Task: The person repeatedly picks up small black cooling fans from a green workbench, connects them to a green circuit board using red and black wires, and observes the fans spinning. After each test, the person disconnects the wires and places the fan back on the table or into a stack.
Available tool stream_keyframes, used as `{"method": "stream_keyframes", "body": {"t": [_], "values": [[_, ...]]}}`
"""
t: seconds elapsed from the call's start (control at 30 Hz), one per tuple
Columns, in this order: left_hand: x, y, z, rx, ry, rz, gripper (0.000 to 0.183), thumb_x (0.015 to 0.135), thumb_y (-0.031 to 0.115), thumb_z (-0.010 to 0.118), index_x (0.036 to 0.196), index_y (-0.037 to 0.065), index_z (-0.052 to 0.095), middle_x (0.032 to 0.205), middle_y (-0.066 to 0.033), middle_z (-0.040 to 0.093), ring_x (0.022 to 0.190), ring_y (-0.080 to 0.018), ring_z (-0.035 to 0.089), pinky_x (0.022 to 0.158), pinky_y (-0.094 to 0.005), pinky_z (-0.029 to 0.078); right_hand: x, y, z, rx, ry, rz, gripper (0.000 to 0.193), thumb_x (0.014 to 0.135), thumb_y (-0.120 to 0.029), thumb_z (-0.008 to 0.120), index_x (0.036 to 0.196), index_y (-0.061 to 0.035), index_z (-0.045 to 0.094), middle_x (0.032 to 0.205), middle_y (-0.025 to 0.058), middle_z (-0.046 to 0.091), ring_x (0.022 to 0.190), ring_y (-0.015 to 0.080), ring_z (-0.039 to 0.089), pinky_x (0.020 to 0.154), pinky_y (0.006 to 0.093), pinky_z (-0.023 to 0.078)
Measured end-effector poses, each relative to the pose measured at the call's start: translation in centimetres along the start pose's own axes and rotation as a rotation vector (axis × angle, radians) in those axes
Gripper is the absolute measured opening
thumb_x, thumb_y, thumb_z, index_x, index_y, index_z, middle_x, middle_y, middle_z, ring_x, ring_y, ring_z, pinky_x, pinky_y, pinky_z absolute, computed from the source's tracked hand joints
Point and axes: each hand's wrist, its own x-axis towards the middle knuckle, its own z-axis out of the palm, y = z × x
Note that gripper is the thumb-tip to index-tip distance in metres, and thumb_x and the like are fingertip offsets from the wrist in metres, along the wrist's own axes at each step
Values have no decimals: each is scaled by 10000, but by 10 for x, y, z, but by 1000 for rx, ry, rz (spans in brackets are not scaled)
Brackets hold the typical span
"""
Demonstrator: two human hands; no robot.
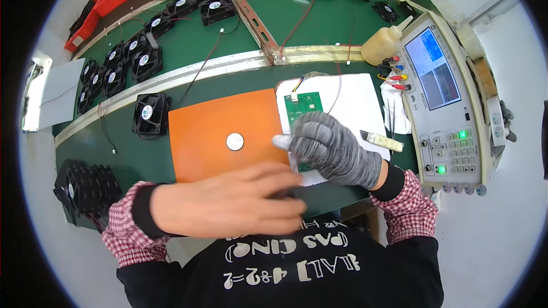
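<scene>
My left hand (231, 202), bare and blurred by motion, reaches over the near edge of an orange sheet (222, 117). Its fingers curl around something dark, mostly hidden. On the orange sheet lies a small round white disc (234, 141). My right hand (334, 145) wears a grey knitted glove with a pale fingertip. It is closed above a green circuit board (304, 104) and covers much of it; whatever it pinches is hidden. A thin wire (339, 88) runs down toward this hand. The board rests on a white pad (359, 100).
Several black fans (147, 63) with wires stand at left and back; one fan (150, 115) sits beside the orange sheet. Fans are stacked (85, 187) at near left. At right are a test instrument (436, 88), a plastic bottle (381, 44), tweezers (392, 117) and a cutter-like tool (382, 141).
</scene>
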Motion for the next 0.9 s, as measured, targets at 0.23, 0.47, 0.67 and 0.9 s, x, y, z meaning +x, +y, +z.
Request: {"method": "stream_keyframes", "body": {"t": [0.23, 0.47, 0.67, 0.9], "values": [[-72, -34, -44, 843, 262, -870, 500, 664, -33, 693, 1138, 77, 575, 1232, -83, 581, 1189, -363, 482, 1009, -453, 368, -20, 31, -35, -611, -123, 378, 202, 767, -87, 659, 956, -91, 729, 962, 87, 621, 960, 255, 579, 809, 357, 496], [-43, -27, 7, 273, 102, -520, 603, 628, -132, 629, 1184, 100, 611, 1408, -148, 468, 1200, -364, 504, 1008, -448, 412, -30, 42, 4, 355, 222, 655, 126, 795, -67, 736, 907, -20, 708, 866, 92, 669, 788, 229, 647, 766, 325, 517], [-61, -37, 10, 147, 357, -779, 643, 732, -60, 640, 1346, 70, 499, 1425, -180, 443, 1227, -364, 509, 1028, -391, 411, -29, 39, 3, 147, 160, 561, 146, 751, -55, 761, 880, -40, 692, 896, 99, 621, 848, 236, 637, 783, 344, 517], [-46, -17, 40, 92, 303, -841, 1011, 526, 278, 900, 1379, 15, 426, 1255, -171, 490, 1133, -381, 456, 987, -461, 376, -28, 37, 5, 215, 166, 648, 132, 742, -38, 752, 843, -39, 668, 882, 101, 616, 844, 264, 633, 776, 356, 520]]}}
